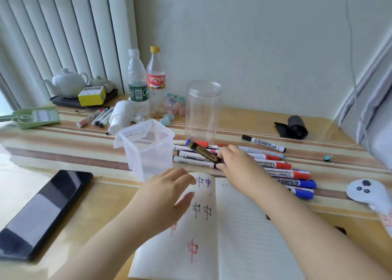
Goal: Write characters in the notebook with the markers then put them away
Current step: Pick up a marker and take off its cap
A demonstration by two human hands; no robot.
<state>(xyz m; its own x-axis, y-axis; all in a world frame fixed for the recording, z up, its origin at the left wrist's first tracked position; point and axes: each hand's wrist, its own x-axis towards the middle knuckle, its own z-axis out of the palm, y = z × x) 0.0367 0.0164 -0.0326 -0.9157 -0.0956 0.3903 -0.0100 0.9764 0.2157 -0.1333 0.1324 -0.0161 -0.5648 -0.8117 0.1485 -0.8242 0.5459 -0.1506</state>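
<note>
Notebook [233, 226] pages show red, black and blue characters; our right hand [235, 163] pinches a dark marker [206, 153] over the marker pile [282, 173], left hand [167, 192] loosely spread beside the square tub [146, 148].

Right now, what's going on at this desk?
A person is partway through the marker job. The right hand grips a dark brown marker above the pile of markers lying behind the notebook. The left hand hovers with relaxed fingers over the notebook's left page, near the clear square container. That page already carries red, black and blue characters. The container looks empty.
</note>
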